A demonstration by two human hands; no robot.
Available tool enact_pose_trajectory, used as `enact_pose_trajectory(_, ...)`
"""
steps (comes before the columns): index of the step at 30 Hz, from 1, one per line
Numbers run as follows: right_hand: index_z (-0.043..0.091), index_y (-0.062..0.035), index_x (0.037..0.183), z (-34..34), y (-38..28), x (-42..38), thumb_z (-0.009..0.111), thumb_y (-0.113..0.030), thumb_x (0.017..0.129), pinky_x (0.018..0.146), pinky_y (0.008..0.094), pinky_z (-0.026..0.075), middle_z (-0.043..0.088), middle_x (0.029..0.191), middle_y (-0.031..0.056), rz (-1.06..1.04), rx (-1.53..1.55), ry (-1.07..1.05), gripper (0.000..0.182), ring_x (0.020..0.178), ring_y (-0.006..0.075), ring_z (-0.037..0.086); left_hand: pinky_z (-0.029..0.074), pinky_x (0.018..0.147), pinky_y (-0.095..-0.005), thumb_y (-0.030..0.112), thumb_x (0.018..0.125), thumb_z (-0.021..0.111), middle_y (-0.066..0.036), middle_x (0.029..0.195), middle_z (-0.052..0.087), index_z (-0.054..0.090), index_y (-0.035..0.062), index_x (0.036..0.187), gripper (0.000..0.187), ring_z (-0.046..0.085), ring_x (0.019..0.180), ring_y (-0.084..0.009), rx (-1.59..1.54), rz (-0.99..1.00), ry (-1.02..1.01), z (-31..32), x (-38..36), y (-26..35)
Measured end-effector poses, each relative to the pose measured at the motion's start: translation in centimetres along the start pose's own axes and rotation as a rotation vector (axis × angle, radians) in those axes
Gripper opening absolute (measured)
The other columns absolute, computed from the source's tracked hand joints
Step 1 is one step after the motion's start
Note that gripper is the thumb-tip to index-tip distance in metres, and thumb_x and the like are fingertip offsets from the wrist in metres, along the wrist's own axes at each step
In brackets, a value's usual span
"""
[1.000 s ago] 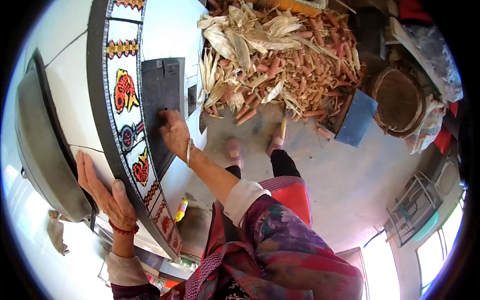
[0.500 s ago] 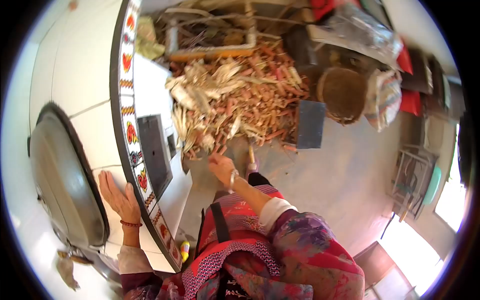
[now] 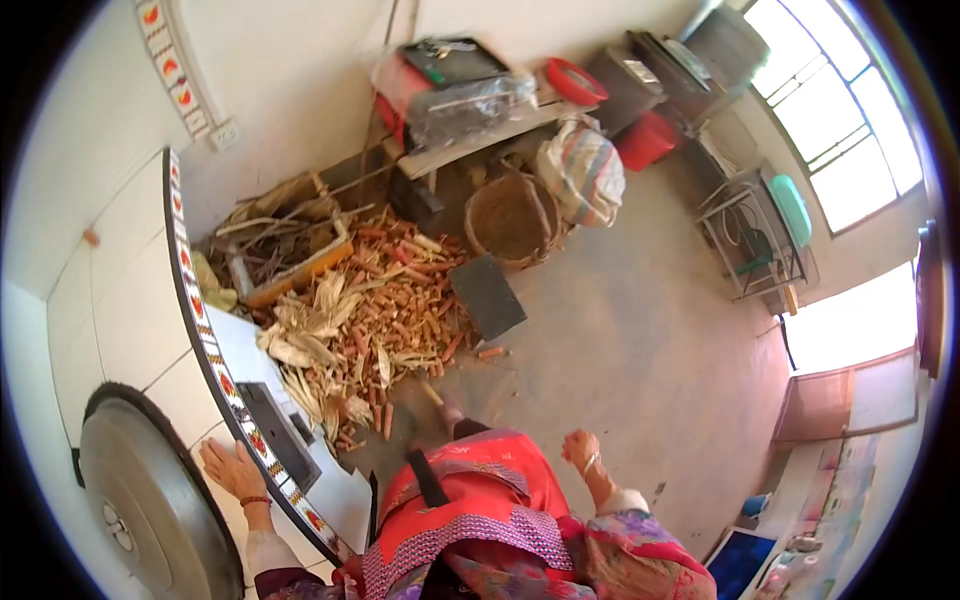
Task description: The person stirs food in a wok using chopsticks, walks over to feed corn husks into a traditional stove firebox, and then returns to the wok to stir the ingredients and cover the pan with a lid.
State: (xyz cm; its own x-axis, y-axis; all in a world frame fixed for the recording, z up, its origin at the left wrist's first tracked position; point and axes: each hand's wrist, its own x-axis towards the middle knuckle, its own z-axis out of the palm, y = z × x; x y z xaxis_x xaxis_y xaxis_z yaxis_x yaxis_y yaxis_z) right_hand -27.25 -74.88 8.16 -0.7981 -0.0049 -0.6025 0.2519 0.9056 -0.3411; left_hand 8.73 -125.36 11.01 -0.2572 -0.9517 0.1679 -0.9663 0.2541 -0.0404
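My left hand (image 3: 234, 470) lies flat on the white tiled stove top (image 3: 200, 405), fingers stretched out. Beside it is a large wok with a domed metal lid (image 3: 150, 500). The stove's black metal door (image 3: 280, 430) sits in the front face, below the patterned tile edge. My right hand (image 3: 581, 453) hangs out to the right over the floor, its fingers loosely curled and nothing visible in them. Ahead on the floor lies a heap of corn cobs (image 3: 400, 290) with dry husks (image 3: 305, 330).
A dark block (image 3: 487, 297) stands at the heap's right edge. Behind it are a woven basket (image 3: 510, 220) and a striped sack (image 3: 583, 175). A bench (image 3: 470, 148) runs along the wall. A metal rack (image 3: 750, 235) stands at the right. Concrete floor (image 3: 640, 330) stretches between.
My view has swung up and to the right, showing more of the room. My right hand has moved away from the cobs, out to my right side. My left hand stays on the stove top.
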Motion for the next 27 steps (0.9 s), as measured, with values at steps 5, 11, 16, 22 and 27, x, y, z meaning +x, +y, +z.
enact_pose_trajectory(5,0.062,0.0007,0.081,1.9,6.8,-3.8,0.054,-0.004,0.070,0.046,0.0273,0.049,0.061,0.061,0.0107,0.151,0.327,0.063,0.015,0.050,0.0171,0.060,0.026,0.097,-0.0436,0.032,0.084,0.048,-0.019,0.129,0.034,0.036,-0.0023,0.123,0.053,0.030,0.121,-0.0320,0.044,-0.017,-0.049,0.3,0.7,-0.6)
enact_pose_trajectory(11,0.062,0.0003,0.084,2.0,7.7,-0.9,0.057,-0.005,0.070,0.050,0.0256,0.050,0.061,0.065,0.0094,-0.018,0.507,0.044,0.017,0.055,0.0156,0.061,0.033,0.093,-0.0458,0.034,0.079,0.053,-0.018,0.125,0.039,0.038,0.0004,0.123,0.057,0.036,0.118,-0.0309,0.006,-0.207,-0.246,-2.6,1.4,2.0)
enact_pose_trajectory(16,0.062,0.0004,0.081,-2.3,5.0,-1.0,0.056,-0.006,0.070,0.051,0.0263,0.050,0.062,0.065,0.0091,-0.072,0.491,-0.017,0.014,0.055,0.0147,0.060,0.038,0.083,-0.0423,0.010,0.073,0.056,-0.020,0.098,0.050,0.042,-0.0013,0.114,0.045,0.048,0.092,-0.0362,-0.477,0.379,0.289,2.2,-6.3,10.4)
enact_pose_trajectory(22,0.061,0.0000,0.083,-3.5,12.9,4.0,0.051,-0.006,0.072,0.050,0.0261,0.049,0.060,0.065,0.0086,-0.157,0.487,-0.110,0.015,0.055,0.0154,0.058,0.044,0.075,-0.0290,0.017,0.078,0.058,-0.011,0.089,0.057,0.055,0.0005,0.098,0.026,0.055,0.082,-0.0181,-0.965,0.554,-0.965,-2.8,-23.5,24.9)
enact_pose_trajectory(27,0.060,0.0003,0.081,-7.1,21.0,7.4,0.049,-0.005,0.073,0.046,0.0277,0.049,0.058,0.064,0.0083,0.015,0.814,-0.021,0.015,0.054,0.0158,0.057,0.043,0.080,-0.0327,0.025,0.077,0.057,-0.018,0.095,0.059,0.057,-0.0001,0.100,0.034,0.057,0.093,-0.0255,-0.546,0.673,-1.176,-1.3,-29.1,29.4)
